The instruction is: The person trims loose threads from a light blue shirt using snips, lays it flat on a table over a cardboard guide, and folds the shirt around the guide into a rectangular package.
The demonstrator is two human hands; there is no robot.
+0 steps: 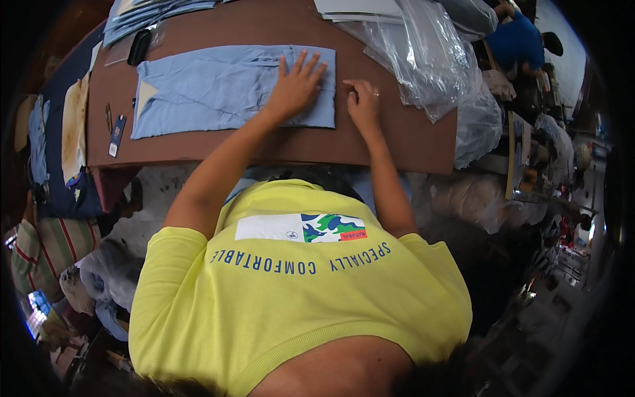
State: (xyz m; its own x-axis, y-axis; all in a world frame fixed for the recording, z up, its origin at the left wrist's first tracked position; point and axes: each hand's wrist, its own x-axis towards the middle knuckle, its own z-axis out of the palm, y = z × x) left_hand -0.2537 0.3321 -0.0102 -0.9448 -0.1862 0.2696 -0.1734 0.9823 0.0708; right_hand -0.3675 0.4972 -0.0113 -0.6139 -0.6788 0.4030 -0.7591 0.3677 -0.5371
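Observation:
A light blue garment (205,89), folded into a long rectangle with some creases, lies across the brown-covered table (264,151). At its left end a cream triangular patch shows. My left hand (296,87) rests flat near the garment's right end, fingers spread. Just past that end, over the bare brown surface, is my right hand (364,106). Its fingers are loosely bent, with a gap between forefinger and thumb and nothing held; a ring is on one finger. A dark blue hang tag (117,135) lies left of the garment, beside a small slim dark tool (108,118).
Folded blue garments (149,14) are stacked at the far left, near a black object (139,47). Clear plastic bags (423,63) and white sheets (362,8) cover the far right. Another person (516,41) in blue works beyond them. A stained cream cloth (75,129) hangs at the left.

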